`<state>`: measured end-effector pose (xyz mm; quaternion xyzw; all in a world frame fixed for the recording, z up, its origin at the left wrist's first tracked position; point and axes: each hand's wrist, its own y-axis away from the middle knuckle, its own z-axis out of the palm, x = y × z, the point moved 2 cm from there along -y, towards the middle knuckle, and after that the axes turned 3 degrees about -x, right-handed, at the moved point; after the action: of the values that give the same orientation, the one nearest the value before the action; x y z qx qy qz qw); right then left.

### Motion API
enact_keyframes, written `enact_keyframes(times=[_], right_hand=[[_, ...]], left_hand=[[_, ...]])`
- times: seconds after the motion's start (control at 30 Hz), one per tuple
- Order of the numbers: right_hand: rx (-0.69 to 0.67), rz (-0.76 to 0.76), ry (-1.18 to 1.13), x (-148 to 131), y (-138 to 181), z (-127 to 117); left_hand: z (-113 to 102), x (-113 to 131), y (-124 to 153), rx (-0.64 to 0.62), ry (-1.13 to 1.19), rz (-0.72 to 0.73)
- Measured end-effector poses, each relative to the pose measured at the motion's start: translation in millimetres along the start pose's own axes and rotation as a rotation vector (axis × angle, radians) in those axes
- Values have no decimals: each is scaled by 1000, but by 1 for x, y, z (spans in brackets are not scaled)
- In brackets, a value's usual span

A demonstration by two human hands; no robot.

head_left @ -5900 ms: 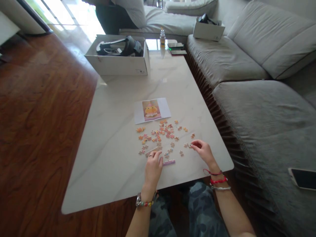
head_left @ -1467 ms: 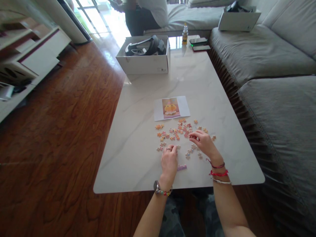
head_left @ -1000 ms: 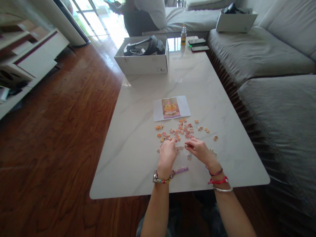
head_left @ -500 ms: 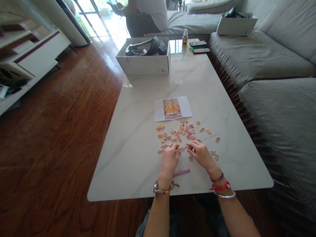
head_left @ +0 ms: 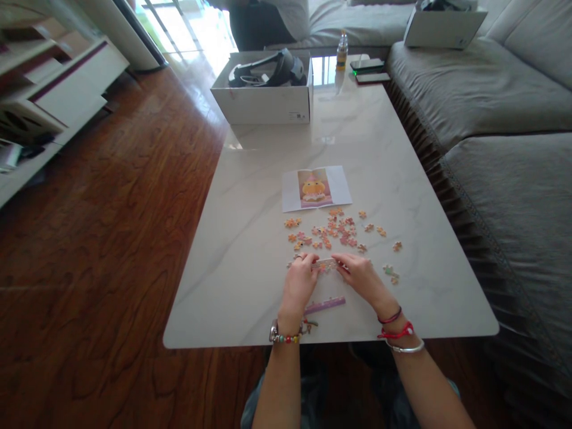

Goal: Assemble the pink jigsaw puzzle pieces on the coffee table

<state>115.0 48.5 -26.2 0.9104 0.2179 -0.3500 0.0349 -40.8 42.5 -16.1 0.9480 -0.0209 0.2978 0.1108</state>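
My left hand and my right hand are close together over the near part of the table. Between their fingertips is a short, pale row of jigsaw pieces, its ends pinched by both hands. Just beyond, loose pink and orange jigsaw pieces lie scattered, and a few more are partly hidden behind my left fingers. A narrow purple strip rests on the table near my left wrist. Several pale green and cream pieces lie to the right of my right hand.
Past the pieces lies a creased sheet with a printed picture on the white marbled table. An open white box holding a headset, a bottle and phones are at the far end. A grey sofa runs along the right; someone sits beyond.
The view has shifted slightly. My hands now hold the row more level between them, and a loose piece seen below my right fingers is no longer visible.
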Motion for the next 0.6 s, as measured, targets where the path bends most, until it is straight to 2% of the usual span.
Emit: enact_keyframes(times=[0.3, 0.6], right_hand=[[95, 73, 126, 33, 3, -22], [79, 103, 98, 36, 0, -20]], left_hand=[[9, 13, 1, -30, -63, 77], [19, 28, 1, -104, -88, 122]])
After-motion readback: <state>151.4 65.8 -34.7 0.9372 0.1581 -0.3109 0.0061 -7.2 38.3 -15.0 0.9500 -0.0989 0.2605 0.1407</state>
